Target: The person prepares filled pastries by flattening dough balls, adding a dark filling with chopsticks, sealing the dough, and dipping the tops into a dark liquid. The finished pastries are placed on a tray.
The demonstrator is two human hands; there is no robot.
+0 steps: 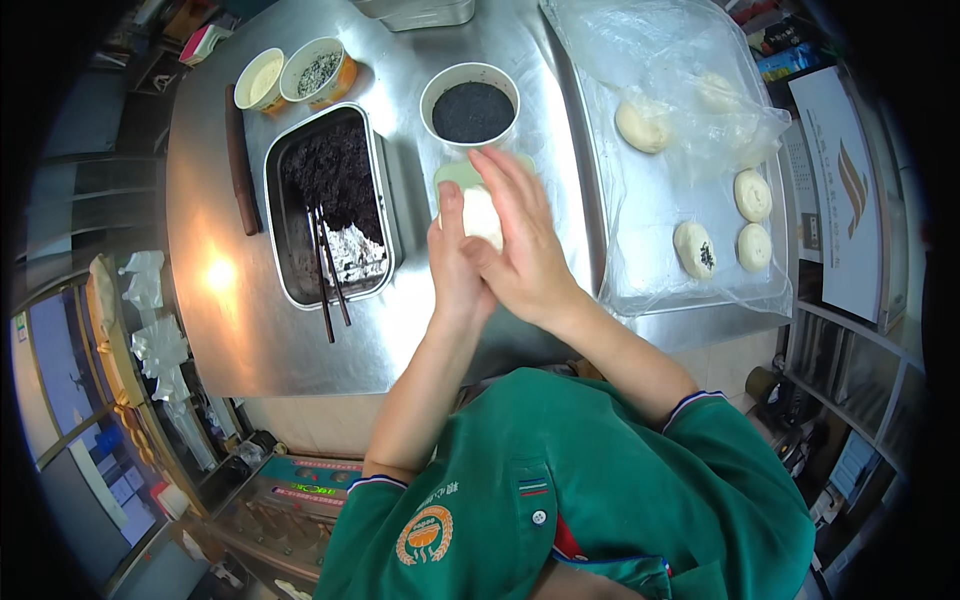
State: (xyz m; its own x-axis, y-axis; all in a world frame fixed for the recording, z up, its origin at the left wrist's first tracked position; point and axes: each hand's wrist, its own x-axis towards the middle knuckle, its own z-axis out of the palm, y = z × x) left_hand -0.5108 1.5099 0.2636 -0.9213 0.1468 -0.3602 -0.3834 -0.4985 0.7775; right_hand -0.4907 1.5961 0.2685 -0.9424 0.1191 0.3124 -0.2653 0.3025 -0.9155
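A smooth white ball of dough (482, 216) is cupped between my two hands over the metal table. My left hand (456, 262) holds it from the left with the thumb upright against it. On the other side my right hand (524, 238) curves round the dough, its fingers pointing away from me; parts of the ball are hidden by both hands. Just beyond the fingertips stands a round paper bowl (431, 101) of black, fine-grained stuff. A pale green flat thing (457, 173) shows partly beneath the hands.
Left of my hands, a steel tray (391, 195) holds dark paste and a pair of chopsticks (326, 275). Beyond are a rolling pin (241, 165) and two paper bowls (262, 82). On the right, a plastic-covered tray (640, 285) bears several dough rounds, one with black seeds (694, 250).
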